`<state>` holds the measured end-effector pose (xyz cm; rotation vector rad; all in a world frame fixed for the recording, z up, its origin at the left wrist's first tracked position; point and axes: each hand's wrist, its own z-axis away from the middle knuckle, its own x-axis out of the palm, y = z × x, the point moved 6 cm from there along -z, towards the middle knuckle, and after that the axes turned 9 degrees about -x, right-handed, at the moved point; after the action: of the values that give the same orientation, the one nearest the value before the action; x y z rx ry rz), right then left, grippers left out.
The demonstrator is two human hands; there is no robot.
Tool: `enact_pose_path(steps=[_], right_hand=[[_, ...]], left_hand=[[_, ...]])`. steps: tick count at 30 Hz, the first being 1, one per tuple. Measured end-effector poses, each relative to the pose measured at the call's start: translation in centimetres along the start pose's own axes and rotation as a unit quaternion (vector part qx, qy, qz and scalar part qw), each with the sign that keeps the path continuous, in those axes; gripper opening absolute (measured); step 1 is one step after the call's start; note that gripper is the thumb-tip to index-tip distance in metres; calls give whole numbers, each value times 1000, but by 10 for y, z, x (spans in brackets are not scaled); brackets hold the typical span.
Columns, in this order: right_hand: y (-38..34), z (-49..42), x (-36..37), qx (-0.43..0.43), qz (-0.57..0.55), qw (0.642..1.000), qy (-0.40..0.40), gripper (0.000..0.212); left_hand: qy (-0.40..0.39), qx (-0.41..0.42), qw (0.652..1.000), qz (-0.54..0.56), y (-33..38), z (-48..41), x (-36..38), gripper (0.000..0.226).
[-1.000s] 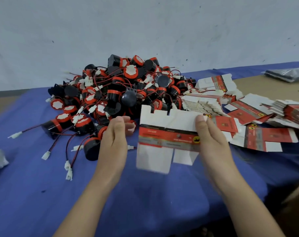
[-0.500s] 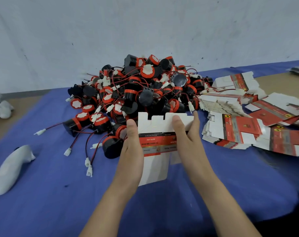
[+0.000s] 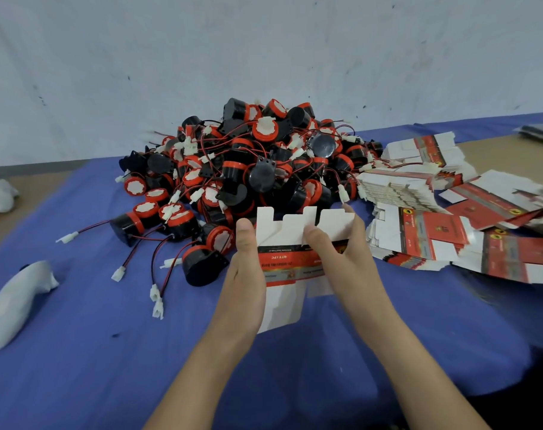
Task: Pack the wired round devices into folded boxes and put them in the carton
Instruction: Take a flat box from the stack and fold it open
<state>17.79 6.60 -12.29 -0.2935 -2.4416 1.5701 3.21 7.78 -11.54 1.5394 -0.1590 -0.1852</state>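
A flat white and red box blank (image 3: 290,265) is held upright just above the blue cloth, in front of me. My left hand (image 3: 244,274) grips its left edge and my right hand (image 3: 341,259) grips its right side, thumb on the white top flaps. Behind it lies a big heap of black and red round devices (image 3: 248,169) with red and black wires and white plugs. The nearest device (image 3: 202,263) lies just left of my left hand. No carton is in view.
Stacks of flat box blanks (image 3: 425,231) spread over the right of the blue cloth (image 3: 109,352). A white object (image 3: 14,302) lies at the left edge. A grey wall runs behind the table, and a dark bag (image 3: 540,131) lies at far right.
The blank went from wide and spread out to narrower as my hands came closer together on it. The view shifted left, which brought the white object at the left into sight.
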Motion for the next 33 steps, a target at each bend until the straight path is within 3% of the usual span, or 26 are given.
enact_pose_path(steps=[2,5,7,9,13,18,22,28,33], right_hand=[[-1,1,0,5,-23,999,-27,28],[-4,9,9,18,-63,993,-97,54],[-6,17,17,5,-75,987,-139,53],[-3,20,22,3,-95,983,-158,54],[-3,16,23,14,-135,978,-157,75],[-1,5,16,10,-134,982,-133,57],[-7,1,10,6,-110,985,-134,35],[-6,6,11,23,-92,987,-131,44],[-14,0,-2,-58,-39,997,-44,38]], left_hand=[[-4,-2,1000,-3,0,-1,3,56],[-13,-2,1000,4,1,-3,5,56],[-20,-2,1000,7,1,-5,7,57],[-23,3,1000,19,2,-6,9,57],[-23,2,998,54,2,-8,13,56],[-20,-7,993,113,3,-12,11,61],[-12,1,995,95,4,-13,4,54],[28,-5,998,53,-3,-15,-2,61],[102,66,992,-17,3,-10,-12,35]])
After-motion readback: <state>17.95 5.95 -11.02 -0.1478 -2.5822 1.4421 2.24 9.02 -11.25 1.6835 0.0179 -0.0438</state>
